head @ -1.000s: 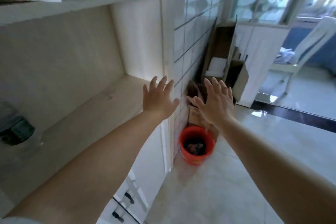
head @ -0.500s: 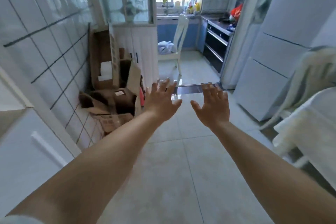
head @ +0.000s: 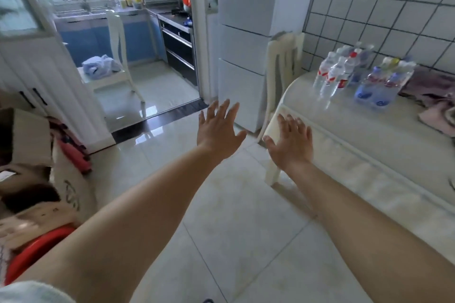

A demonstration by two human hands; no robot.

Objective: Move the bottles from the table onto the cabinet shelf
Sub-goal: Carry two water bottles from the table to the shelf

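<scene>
Above the tiled floor [head: 236, 241], both arms are stretched forward with the palms turned down. The left hand [head: 218, 129] is held with its fingers spread wide apart and nothing is gripped by it. The right hand [head: 290, 141] is likewise empty, its fingers fanned apart, and it is seen in front of the near edge of the table [head: 369, 145]. On the far right, the bottles [head: 357, 76] are grouped upright on the table close to the tiled wall [head: 384, 7], well apart from both hands; their outlines are blurred. A white chair [head: 283, 61] is tucked against the table's left end, beside a tall white fridge [head: 246, 32]. At the far left, a second chair [head: 118, 51] with a crumpled cloth on its seat is placed in the kitchen doorway.
</scene>
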